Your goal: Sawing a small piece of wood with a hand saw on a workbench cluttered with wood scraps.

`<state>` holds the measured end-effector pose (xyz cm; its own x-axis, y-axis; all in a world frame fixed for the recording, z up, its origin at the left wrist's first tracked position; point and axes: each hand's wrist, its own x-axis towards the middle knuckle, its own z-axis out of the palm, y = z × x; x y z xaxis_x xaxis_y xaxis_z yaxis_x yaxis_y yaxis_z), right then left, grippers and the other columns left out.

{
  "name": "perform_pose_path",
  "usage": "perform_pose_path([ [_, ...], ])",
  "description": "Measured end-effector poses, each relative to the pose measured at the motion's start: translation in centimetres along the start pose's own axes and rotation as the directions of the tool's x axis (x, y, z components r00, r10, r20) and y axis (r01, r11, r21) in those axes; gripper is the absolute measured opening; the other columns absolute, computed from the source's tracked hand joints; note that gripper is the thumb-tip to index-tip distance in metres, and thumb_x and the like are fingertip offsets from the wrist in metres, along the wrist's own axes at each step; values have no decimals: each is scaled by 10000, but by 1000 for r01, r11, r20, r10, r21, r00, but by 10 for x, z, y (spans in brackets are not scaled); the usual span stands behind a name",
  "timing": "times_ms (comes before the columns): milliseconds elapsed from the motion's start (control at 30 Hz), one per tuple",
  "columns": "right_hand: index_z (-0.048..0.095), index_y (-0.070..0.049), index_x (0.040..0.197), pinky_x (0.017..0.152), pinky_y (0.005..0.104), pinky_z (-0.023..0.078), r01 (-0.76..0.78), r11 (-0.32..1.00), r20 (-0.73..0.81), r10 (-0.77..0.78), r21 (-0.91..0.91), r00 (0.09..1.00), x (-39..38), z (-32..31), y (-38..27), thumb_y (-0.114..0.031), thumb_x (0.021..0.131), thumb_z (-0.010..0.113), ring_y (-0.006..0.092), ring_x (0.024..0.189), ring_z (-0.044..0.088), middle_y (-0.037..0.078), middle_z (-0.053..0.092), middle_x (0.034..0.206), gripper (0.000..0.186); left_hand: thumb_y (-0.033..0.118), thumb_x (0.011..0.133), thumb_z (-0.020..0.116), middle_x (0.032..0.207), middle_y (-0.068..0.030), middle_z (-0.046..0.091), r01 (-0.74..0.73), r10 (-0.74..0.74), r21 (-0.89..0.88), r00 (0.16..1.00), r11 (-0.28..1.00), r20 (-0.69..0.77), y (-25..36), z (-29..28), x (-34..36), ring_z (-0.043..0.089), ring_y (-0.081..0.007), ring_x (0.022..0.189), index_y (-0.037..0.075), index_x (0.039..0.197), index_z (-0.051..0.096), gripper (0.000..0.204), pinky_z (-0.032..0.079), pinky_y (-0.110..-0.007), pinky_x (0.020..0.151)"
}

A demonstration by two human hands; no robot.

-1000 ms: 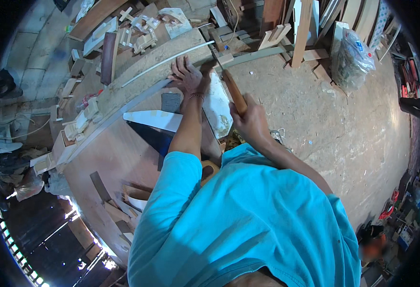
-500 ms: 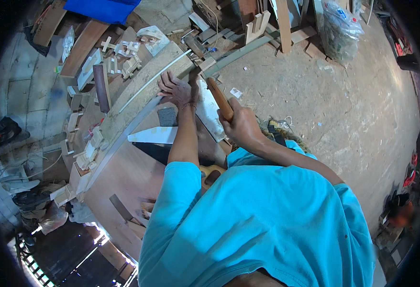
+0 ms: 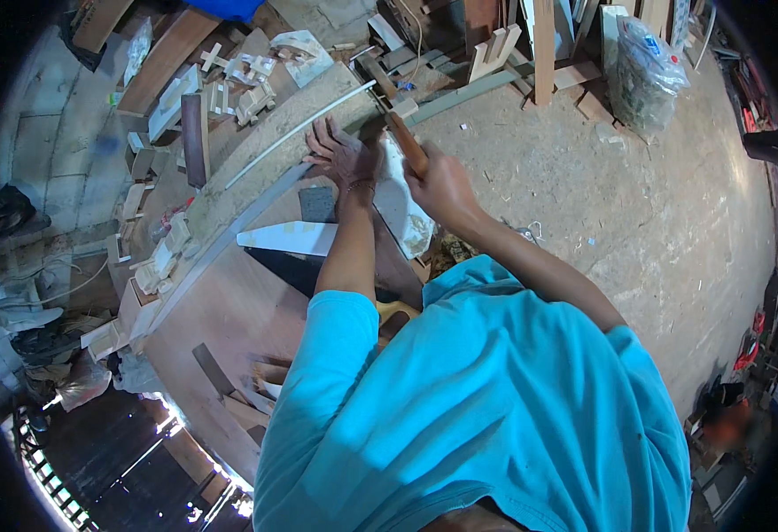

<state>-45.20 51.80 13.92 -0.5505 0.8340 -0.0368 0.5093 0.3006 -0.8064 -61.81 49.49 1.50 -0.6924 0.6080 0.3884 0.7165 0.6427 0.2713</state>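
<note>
Wooden handle (image 3: 409,151) gripped in right hand (image 3: 443,191), just beside left hand (image 3: 345,161), spread open on the table (image 3: 216,306). Nearby: white rod (image 3: 299,134), grey block (image 3: 317,204), small wooden pieces (image 3: 255,104); beyond, brown floor (image 3: 566,226) with filled plastic bag (image 3: 646,84).

The head camera, the left unit of a side-by-side fisheye pair, mounts on the wearer's head and faces down, image upright. The turquoise shirt (image 3: 495,408) fills 6 o'clock at closest range. The left hand (image 3: 343,161) registers toward 11 o'clock, the right hand (image 3: 445,184) toward 1 o'clock. The floor (image 3: 602,213), between 2 and 3 o'clock, lies farther off. Dark borders close the field at 3 and 9 o'clock.
</note>
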Motion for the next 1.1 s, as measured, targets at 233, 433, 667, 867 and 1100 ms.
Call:
perform_pose_path([
  [233, 479, 32, 792, 546, 469, 415, 61, 993, 38, -66, 100, 997, -36, -10, -8, -173, 742, 584, 438, 629, 535, 274, 530, 646, 236, 542, 632, 629, 1320, -103, 188, 25, -25, -2, 993, 1000, -115, -23, 10, -9, 145, -367, 1221, 95, 1287, 223, 891, 71, -670, 910],
  [433, 509, 36, 836, 555, 464, 422, 50, 998, -36, -49, 28, 998, 10, 0, -4, -168, 739, 579, 436, 634, 541, 280, 533, 647, 236, 532, 640, 620, 1329, -115, 191, -28, 28, -56, 999, 998, -17, 9, 0, 7, 108, -375, 1238, 95, 1283, 209, 879, 29, -651, 932],
  [667, 516, 26, 856, 561, 457, 424, -24, 994, 63, 18, 109, 998, -46, -22, -16, -150, 735, 587, 439, 639, 542, 272, 535, 639, 225, 531, 708, 558, 1307, -100, 201, -13, 22, 62, 990, 998, -140, -20, 6, -3, 98, -320, 1258, 78, 1264, 218, 793, -36, -621, 943],
  [867, 505, 10, 859, 556, 455, 422, 38, 999, -44, -38, -8, 998, 11, 15, 8, -178, 753, 587, 435, 633, 540, 262, 539, 650, 230, 518, 705, 577, 1291, -104, 234, -61, 68, 74, 993, 995, -97, -5, 16, 3, 131, -332, 1238, 83, 1261, 230, 787, 21, -633, 933],
  [1100, 510, 9, 845, 568, 451, 425, -58, 975, 59, 46, 213, 997, -47, -18, -14, -161, 738, 586, 436, 643, 534, 250, 541, 646, 215, 546, 653, 616, 1303, -103, 211, 20, -4, 137, 993, 990, -117, -30, 10, 6, 119, -348, 1233, 78, 1272, 217, 873, 76, -661, 908],
])
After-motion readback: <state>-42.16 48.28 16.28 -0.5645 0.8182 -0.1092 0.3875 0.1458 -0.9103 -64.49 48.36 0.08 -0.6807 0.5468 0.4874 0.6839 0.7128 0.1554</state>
